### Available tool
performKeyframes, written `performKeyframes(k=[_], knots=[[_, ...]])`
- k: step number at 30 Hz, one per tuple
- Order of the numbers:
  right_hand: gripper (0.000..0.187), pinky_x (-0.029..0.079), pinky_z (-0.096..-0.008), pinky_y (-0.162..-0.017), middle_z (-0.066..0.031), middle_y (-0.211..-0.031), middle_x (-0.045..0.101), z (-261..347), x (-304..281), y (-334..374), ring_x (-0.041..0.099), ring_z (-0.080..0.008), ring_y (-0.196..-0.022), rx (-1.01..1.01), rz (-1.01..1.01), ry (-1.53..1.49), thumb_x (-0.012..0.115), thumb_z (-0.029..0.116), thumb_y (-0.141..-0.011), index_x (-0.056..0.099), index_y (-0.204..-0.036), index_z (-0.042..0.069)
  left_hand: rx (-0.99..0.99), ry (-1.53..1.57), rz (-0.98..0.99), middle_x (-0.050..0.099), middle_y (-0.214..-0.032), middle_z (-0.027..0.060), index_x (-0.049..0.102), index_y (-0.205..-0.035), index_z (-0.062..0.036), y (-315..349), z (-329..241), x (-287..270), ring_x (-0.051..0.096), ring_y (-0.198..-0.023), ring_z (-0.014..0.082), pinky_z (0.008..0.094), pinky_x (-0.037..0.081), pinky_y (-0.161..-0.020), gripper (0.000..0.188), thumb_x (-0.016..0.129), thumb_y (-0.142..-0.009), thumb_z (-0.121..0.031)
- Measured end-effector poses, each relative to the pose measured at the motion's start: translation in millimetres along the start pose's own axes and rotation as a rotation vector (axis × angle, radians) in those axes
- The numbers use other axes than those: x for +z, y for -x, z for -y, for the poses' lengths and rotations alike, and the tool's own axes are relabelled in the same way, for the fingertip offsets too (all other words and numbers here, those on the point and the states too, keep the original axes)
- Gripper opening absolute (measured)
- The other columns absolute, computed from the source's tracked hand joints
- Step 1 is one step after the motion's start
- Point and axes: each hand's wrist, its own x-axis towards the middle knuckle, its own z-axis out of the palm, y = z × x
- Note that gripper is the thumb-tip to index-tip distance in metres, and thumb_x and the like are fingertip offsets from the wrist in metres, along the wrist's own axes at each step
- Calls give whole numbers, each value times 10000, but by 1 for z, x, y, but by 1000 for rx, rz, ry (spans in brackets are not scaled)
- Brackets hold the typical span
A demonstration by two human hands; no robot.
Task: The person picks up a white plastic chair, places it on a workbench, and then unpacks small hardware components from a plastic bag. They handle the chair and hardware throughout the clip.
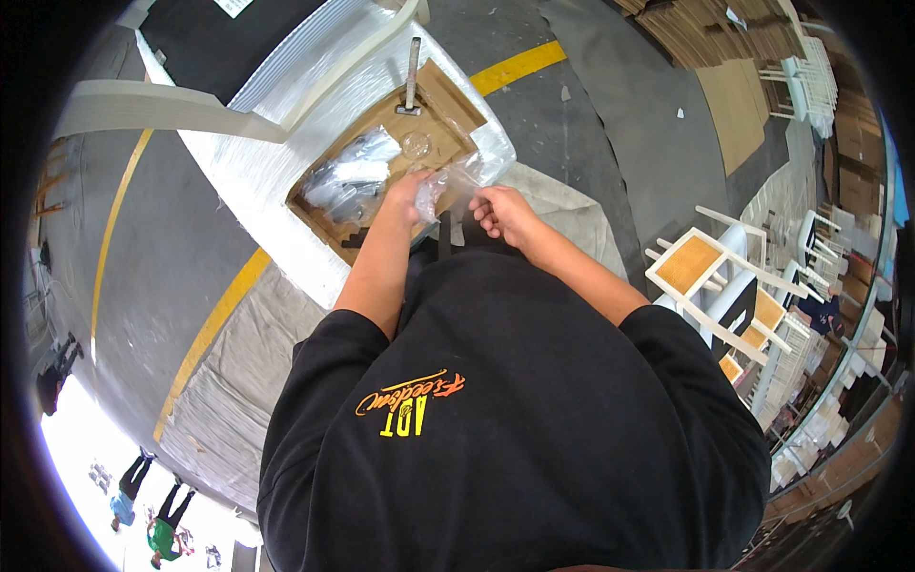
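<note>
A clear plastic bag point(437, 191) is stretched between my two hands, close in front of my body. My left hand point(410, 194) is closed round one side of it, over the near edge of a shallow cardboard tray point(335, 145). To the right, my right hand point(503, 213) pinches the other side with curled fingers. What the bag holds, if anything, I cannot make out. Several clear plastic packets point(355, 173) lie in the tray, with a clear round piece point(416, 145) beside them. A hammer point(410, 88) rests across the tray's far side.
The tray sits on a surface wrapped in white plastic point(229, 181). A pale curved frame part point(172, 107) crosses at the left. Chairs with tan seats point(688, 264) stand at the right, flattened cardboard point(705, 33) at the far right. Two people point(164, 534) are distant at lower left.
</note>
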Motion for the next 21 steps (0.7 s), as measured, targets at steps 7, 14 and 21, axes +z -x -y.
performKeyframes(k=[7,14,21], knots=[[269,349,-261,-392,-33,-688,578,-6,-11,8,493,-110,-481,-30,13,42,537,259,-981,602,-823,50,192,-169,-15,661,-809,76,678,-985,-54,29,5,-19,607,-642,200,341,470,-556,192,689,-931,-238],[278,405,-256,-421,-24,-724,627,-13,3,20,536,-101,-498,-241,124,300,539,270,-982,653,-855,51,137,-249,116,661,-800,69,662,-981,-46,87,7,-14,594,-590,169,315,450,-478,451,637,-953,-495],[273,520,-421,-673,-158,-799,671,-15,62,16,641,-313,-673,-725,447,1116,600,261,-857,693,-832,6,209,-111,281,677,-854,45,651,-1086,-36,122,33,-47,622,-639,142,271,472,-484,554,628,-936,-569]])
